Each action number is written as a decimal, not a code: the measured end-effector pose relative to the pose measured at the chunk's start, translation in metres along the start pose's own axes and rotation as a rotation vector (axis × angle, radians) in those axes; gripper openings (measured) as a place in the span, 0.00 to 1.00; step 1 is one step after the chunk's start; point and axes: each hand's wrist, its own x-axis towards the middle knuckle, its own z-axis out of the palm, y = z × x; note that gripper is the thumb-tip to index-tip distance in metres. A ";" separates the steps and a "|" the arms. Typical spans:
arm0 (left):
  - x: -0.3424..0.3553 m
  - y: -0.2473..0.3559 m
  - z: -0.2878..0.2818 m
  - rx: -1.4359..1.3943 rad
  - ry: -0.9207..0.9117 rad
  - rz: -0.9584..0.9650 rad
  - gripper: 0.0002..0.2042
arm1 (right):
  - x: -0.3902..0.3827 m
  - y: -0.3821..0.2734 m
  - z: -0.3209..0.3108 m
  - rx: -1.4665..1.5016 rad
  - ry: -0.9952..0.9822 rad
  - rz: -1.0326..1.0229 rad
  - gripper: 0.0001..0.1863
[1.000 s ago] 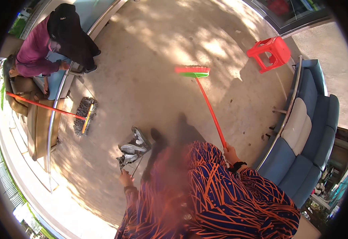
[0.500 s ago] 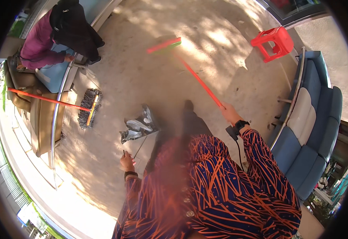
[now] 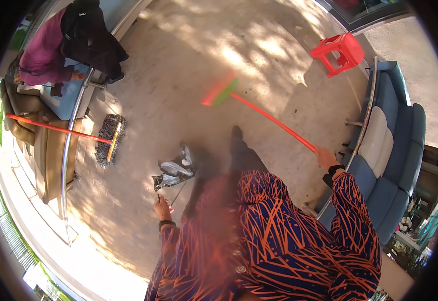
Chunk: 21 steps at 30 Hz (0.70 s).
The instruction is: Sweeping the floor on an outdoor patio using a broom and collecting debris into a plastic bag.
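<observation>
My right hand (image 3: 326, 158) is closed round the end of a broom's red stick, out to the right. The broom (image 3: 274, 120) slants up and left to a green head with red bristles, blurred by motion, low over the floor. Down at the left, my left hand (image 3: 164, 207) is closed on a thin dark handle. Beside and beyond it is a crumpled black and silver plastic-looking scoop (image 3: 175, 169), perhaps a dustpan, with a thin rod running back toward my hand. How handle and scoop join is not plain.
A mop (image 3: 110, 140) leans across the metal rail at the left. A person (image 3: 86, 40) bends over the seats at upper left. At the upper right stands a red plastic stool (image 3: 340, 54). A blue and white bench (image 3: 379, 155) lines the right side.
My right hand has moved right and down, and the broom head has come nearer to me, with the stick lying flatter. The left hand has shifted only slightly. The person's arm has moved a little.
</observation>
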 end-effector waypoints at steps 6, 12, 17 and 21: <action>0.012 -0.009 -0.004 0.051 -0.028 -0.029 0.16 | -0.101 0.022 -0.024 0.061 0.164 -0.045 0.20; -0.002 -0.029 -0.010 0.084 -0.014 -0.023 0.18 | -0.119 0.008 -0.039 0.091 0.030 0.019 0.18; -0.052 -0.018 0.004 0.192 0.043 0.060 0.19 | -0.033 -0.012 -0.011 0.003 0.015 -0.140 0.13; -0.094 -0.034 0.014 0.207 0.134 0.091 0.19 | 0.043 0.039 -0.008 0.033 0.024 -0.359 0.12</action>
